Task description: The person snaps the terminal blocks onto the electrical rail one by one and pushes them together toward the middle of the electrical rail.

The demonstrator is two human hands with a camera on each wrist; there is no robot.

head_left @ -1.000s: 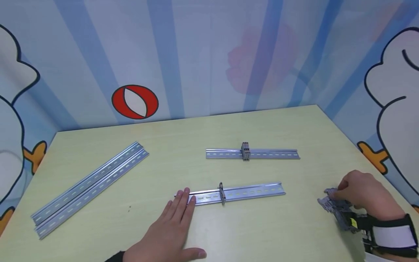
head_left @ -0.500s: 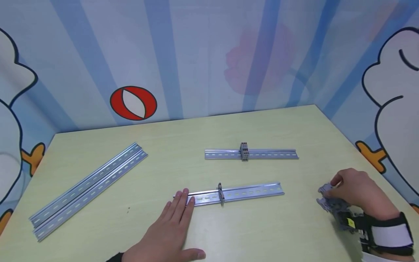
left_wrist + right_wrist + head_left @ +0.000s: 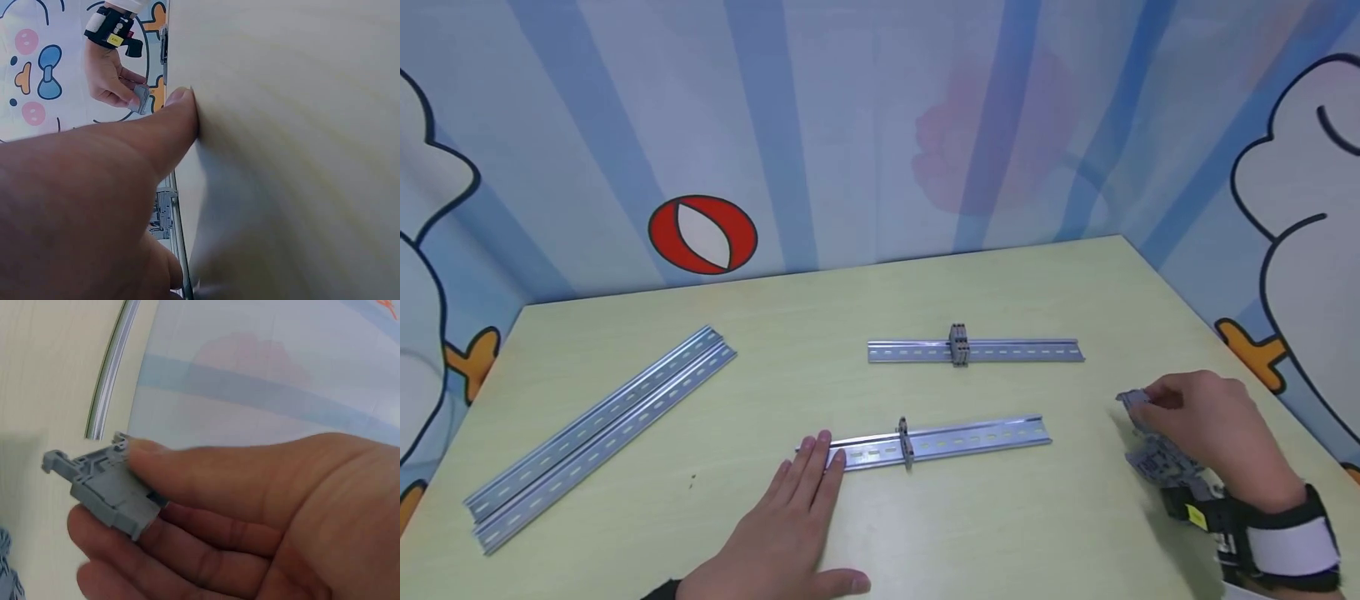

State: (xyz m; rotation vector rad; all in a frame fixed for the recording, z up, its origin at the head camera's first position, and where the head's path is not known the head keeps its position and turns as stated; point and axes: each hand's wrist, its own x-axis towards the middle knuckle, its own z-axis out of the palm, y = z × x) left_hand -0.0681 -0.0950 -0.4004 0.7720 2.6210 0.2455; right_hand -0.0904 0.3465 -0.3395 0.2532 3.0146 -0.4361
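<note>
Between thumb and fingers my right hand (image 3: pixel 1210 433) pinches a grey terminal block (image 3: pixel 115 490), lifted above the table at the right. Below that hand lies a pile of grey terminal blocks (image 3: pixel 1161 462), partly hidden by the hand and wrist strap. My left hand (image 3: pixel 782 525) rests with straight fingers on the left end of the near metal DIN rail (image 3: pixel 985 437). One thin terminal block (image 3: pixel 906 443) stands upright across that rail, right of the fingertips. In the left wrist view my thumb (image 3: pixel 178 119) covers part of the scene.
A farther DIN rail (image 3: pixel 1030 351) carries a small group of grey terminal blocks (image 3: pixel 958 345). Two long DIN rails (image 3: pixel 602 437) lie side by side, slanted, at the left. A printed fabric wall (image 3: pixel 850 133) stands behind the table (image 3: pixel 760 383).
My right hand has risen from the pile with a terminal block and shifted slightly left. The left hand stays on the rail. The head view has shifted slightly.
</note>
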